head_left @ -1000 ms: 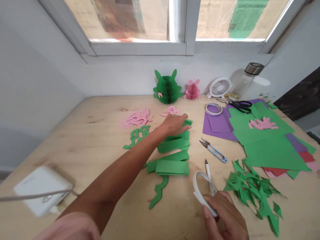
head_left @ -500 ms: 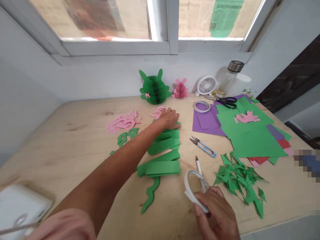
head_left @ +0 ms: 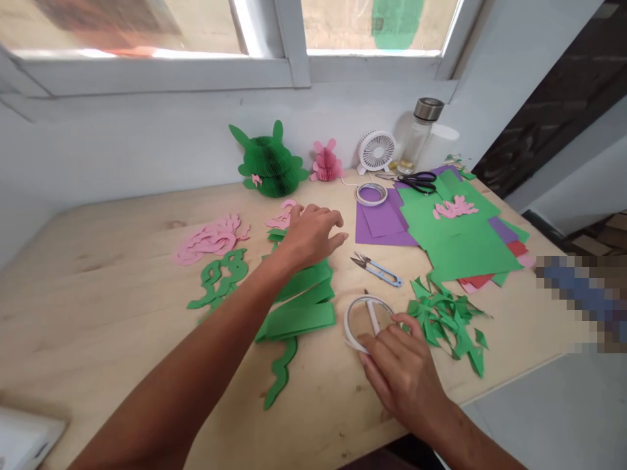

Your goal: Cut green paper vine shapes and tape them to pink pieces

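My left hand [head_left: 313, 234] hovers over the stacked green paper strips [head_left: 306, 320], fingers curved and apart, with nothing seen in them. Just beyond it are pink paper cutouts [head_left: 280, 217]. My right hand [head_left: 404, 359] grips a roll of white tape [head_left: 349, 320] by its near side, low over the table. Through the ring shows a white pen [head_left: 373, 316] lying on the wood. Blue thread snips [head_left: 377, 269] lie between the two hands. A wavy green paper cutout [head_left: 280, 375] pokes out from under the strips.
Green paper scraps [head_left: 453, 320] lie right of my right hand. Behind are green sheets [head_left: 460, 245], purple paper [head_left: 386, 225], black scissors [head_left: 416, 181], another tape roll [head_left: 371, 194], a small fan [head_left: 377, 151], a glass bottle [head_left: 414, 140] and a green honeycomb paper figure [head_left: 272, 166].
My left hand has lifted off the green strips, its fingers spreading. My right hand has moved the tape roll slightly away from me, over the pen. The camera view has shifted right.
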{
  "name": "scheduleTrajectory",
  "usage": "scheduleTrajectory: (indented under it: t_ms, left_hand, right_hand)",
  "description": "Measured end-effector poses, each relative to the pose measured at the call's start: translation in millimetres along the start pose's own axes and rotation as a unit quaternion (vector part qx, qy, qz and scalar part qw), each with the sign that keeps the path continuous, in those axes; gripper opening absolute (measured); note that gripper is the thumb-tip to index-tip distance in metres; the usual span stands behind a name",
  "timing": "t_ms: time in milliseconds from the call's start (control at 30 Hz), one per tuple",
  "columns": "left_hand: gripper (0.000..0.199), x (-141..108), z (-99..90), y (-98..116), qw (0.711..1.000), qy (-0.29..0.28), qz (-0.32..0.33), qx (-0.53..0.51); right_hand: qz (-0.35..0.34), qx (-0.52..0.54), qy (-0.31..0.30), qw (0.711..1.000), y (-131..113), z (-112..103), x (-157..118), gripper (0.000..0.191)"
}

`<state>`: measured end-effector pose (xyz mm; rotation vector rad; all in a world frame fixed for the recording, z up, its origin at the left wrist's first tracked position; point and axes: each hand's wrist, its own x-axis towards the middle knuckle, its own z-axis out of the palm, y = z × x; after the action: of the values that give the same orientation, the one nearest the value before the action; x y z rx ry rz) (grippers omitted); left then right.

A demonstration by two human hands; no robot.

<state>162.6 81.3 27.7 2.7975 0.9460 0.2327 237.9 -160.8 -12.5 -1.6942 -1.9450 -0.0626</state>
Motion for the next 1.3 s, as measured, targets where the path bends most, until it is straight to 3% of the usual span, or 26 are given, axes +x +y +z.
scheduleTrajectory:
  t_ms: [233,333,500,600,733,800,967,1100,1300]
  left_hand:
    - [0.015,-70,-28.6,46,0.984,0.042,0.074,-0.157]
    - [0.012,-103,-30.8,60,0.975,0.099,0.078,-0.182]
    - [0.012,-138,-10.8,72,0.97,0.121,0.066,-0.199]
    - [0.013,-147,4.9,73,0.974,0.111,0.048,-0.193]
    - [0.013,-152,12.5,74,0.972,0.106,0.046,-0.204]
    - [0.013,-151,10.1,75,0.973,0.092,0.056,-0.204]
    - [0.017,-120,-0.6,85,0.979,0.027,0.118,-0.164]
    - [0.027,-69,1.9,105,0.981,-0.041,0.161,-0.1]
    - [0.033,1,32.1,151,0.975,-0.071,0.207,-0.039]
  right_hand:
    - [0.034,0.021,0.027,0.999,4,3,1,0.011]
    - [0.029,0.011,0.029,0.999,4,6,0,0.013]
    - [0.008,-0.009,-0.009,1.0,-3,13,-3,0.012]
    - [0.003,0.013,-0.022,1.0,1,4,-6,0.008]
    - [0.03,-0.051,0.053,0.997,42,-24,-16,0.016]
    - [0.08,-0.122,0.092,0.985,77,-41,-27,0.017]
    - [0.254,-0.219,0.074,0.939,145,-68,-59,0.032]
    - [0.351,-0.227,0.026,0.908,162,-71,-73,0.043]
    - [0.371,-0.215,0.006,0.903,172,-68,-72,0.05]
